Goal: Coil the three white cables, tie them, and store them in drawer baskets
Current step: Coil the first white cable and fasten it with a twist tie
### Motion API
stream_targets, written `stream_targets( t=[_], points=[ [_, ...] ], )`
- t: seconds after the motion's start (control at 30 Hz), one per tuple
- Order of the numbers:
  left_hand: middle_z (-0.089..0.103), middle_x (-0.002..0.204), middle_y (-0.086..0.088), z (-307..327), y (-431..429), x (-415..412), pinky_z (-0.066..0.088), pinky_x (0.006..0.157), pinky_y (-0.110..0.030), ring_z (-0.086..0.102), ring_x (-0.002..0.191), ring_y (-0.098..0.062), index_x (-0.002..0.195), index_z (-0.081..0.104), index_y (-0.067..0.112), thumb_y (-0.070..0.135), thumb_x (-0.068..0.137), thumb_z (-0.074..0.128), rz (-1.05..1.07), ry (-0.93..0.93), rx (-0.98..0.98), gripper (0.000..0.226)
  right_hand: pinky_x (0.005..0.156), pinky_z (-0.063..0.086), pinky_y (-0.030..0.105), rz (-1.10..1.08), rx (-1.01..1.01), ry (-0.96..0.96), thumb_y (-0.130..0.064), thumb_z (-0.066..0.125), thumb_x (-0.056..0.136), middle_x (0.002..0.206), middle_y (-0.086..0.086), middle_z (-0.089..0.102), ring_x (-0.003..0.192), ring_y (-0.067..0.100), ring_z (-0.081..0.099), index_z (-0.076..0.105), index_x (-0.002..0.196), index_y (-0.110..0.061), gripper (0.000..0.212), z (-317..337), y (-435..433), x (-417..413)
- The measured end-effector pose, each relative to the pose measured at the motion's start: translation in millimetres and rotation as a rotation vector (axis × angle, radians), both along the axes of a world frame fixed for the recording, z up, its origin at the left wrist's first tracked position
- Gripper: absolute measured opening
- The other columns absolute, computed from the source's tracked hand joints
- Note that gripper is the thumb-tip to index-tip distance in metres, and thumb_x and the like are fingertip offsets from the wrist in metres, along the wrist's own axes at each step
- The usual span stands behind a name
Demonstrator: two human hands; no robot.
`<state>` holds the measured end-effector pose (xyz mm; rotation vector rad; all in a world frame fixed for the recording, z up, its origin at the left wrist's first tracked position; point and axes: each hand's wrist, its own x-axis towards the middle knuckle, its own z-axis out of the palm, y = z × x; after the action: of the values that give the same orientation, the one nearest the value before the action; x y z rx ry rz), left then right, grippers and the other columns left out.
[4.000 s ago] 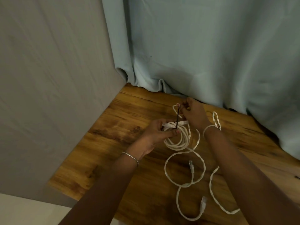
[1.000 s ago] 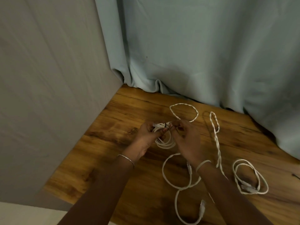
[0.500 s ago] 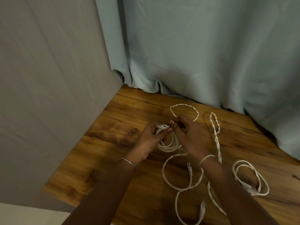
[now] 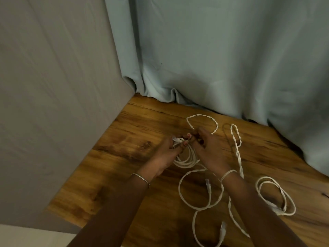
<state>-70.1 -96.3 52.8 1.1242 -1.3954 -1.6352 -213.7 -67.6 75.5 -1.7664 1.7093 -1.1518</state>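
We see the small coil (image 4: 187, 156) of white cable at the middle of the wooden table (image 4: 124, 157). Its oval loops run lengthwise from the fingertips back toward us, and a plug end pokes out to the left. Our left hand (image 4: 165, 152) comes in palm-up from the left, fingers curled round the coil's far end. Our right hand (image 4: 209, 150) meets it there, knuckles up, thumb and fingers pinching the same bunched spot, so the two hands touch. A twisted cable (image 4: 237, 147) runs near-to-far just right of that hand and loops over by the curtain (image 4: 213, 59). Loose loops (image 4: 201, 208) with two plugs lie under our right forearm. Another coil (image 4: 276, 198) lies flat, well to the right.
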Motion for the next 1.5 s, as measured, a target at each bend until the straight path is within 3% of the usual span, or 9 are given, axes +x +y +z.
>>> stream_targets(
  t=[0.07, 0.17, 0.23, 0.37, 0.8, 0.9, 1.0, 1.33, 1.5],
  points=[
    [0.065, 0.085, 0.006, 1.5, 0.3, 0.9, 0.048, 0.073, -0.022, 0.062, 0.077, 0.000, 0.108, 0.061, 0.015, 0.037, 0.092, 0.058, 0.002, 0.027, 0.028, 0.027, 0.064, 0.042, 0.020, 0.009, -0.010, -0.020, -0.028, 0.058, 0.092, 0.080, -0.007, 0.063, 0.075, 0.007, 0.060, 0.059, 0.087, -0.019, 0.011, -4.3, -2.5, -0.3],
    [0.069, 0.106, -0.006, 4.2, -1.7, 3.4, 0.051, 0.085, -0.039, 0.065, 0.100, -0.021, 0.119, 0.057, 0.010, 0.044, 0.092, 0.054, 0.012, 0.136, 0.201, 0.043, 0.066, 0.046, 0.027, 0.002, 0.004, -0.054, -0.029, 0.057, 0.093, 0.083, 0.000, 0.065, 0.077, 0.016, 0.062, 0.060, 0.088, -0.017, 0.013, -7.0, -4.4, -1.1],
    [0.068, 0.105, -0.008, 6.3, -3.6, 4.6, 0.053, 0.078, -0.035, 0.065, 0.096, -0.021, 0.117, 0.055, 0.007, 0.033, 0.095, 0.052, 0.034, 0.213, 0.248, 0.034, 0.067, 0.048, 0.028, -0.025, -0.011, -0.065, -0.029, 0.058, 0.093, 0.084, 0.001, 0.065, 0.079, 0.017, 0.062, 0.061, 0.088, -0.017, 0.014, -6.6, -5.4, -1.7],
    [0.065, 0.108, -0.014, 7.4, -5.1, 4.8, 0.051, 0.078, -0.035, 0.062, 0.096, -0.024, 0.121, 0.056, 0.003, 0.023, 0.095, 0.054, 0.046, 0.192, 0.188, 0.033, 0.063, 0.040, 0.010, -0.057, -0.017, -0.025, -0.021, 0.060, 0.092, 0.082, -0.003, 0.065, 0.076, 0.011, 0.061, 0.060, 0.084, -0.020, 0.008, -4.9, -5.9, -2.5],
    [0.068, 0.100, 0.002, 13.3, -4.4, 5.6, 0.050, 0.064, -0.023, 0.064, 0.072, -0.010, 0.118, 0.058, 0.014, 0.022, 0.095, 0.054, -0.074, 0.171, 0.087, 0.024, 0.061, 0.040, 0.004, -0.106, 0.011, -0.064, -0.021, 0.058, 0.094, 0.083, -0.001, 0.063, 0.075, 0.000, 0.056, 0.061, 0.088, -0.017, 0.008, 1.9, -4.4, -3.5],
    [0.067, 0.097, 0.003, 11.1, -4.1, 6.7, 0.050, 0.066, -0.024, 0.064, 0.073, -0.011, 0.110, 0.059, 0.018, 0.022, 0.094, 0.055, -0.083, 0.178, 0.079, 0.017, 0.060, 0.041, 0.007, -0.135, 0.009, -0.086, -0.019, 0.057, 0.094, 0.076, -0.004, 0.062, 0.070, 0.002, 0.056, 0.060, 0.086, -0.016, 0.009, 0.2, -6.2, -4.8],
    [0.063, 0.094, 0.000, 4.2, -5.4, 12.7, 0.049, 0.067, -0.024, 0.065, 0.071, -0.011, 0.106, 0.056, 0.016, 0.018, 0.094, 0.055, -0.049, 0.193, 0.072, 0.013, 0.065, 0.050, 0.024, -0.215, -0.018, -0.140, -0.018, 0.055, 0.095, 0.076, 0.000, 0.065, 0.069, 0.013, 0.063, 0.059, 0.089, -0.018, 0.008, 4.8, -8.3, -19.3],
    [0.069, 0.092, -0.007, 1.4, -7.1, 7.7, 0.052, 0.083, -0.028, 0.068, 0.083, -0.015, 0.103, 0.062, 0.005, 0.012, 0.092, 0.059, 0.038, 0.237, 0.094, 0.014, 0.067, 0.041, 0.004, 0.007, 0.088, 0.003, -0.020, 0.072, 0.083, 0.087, -0.004, 0.066, 0.078, -0.002, 0.058, 0.066, 0.091, -0.013, 0.012, 13.7, 1.9, -3.4],
    [0.069, 0.104, -0.019, 5.7, -6.2, 6.8, 0.052, 0.087, -0.035, 0.067, 0.096, -0.025, 0.107, 0.065, -0.002, 0.014, 0.092, 0.059, 0.045, 0.245, 0.089, 0.023, 0.080, 0.052, 0.025, 0.065, 0.098, 0.008, -0.017, 0.079, 0.074, 0.094, -0.009, 0.066, 0.090, 0.008, 0.062, 0.063, 0.094, -0.029, 0.029, 6.1, -0.4, -2.0]
  ],
)
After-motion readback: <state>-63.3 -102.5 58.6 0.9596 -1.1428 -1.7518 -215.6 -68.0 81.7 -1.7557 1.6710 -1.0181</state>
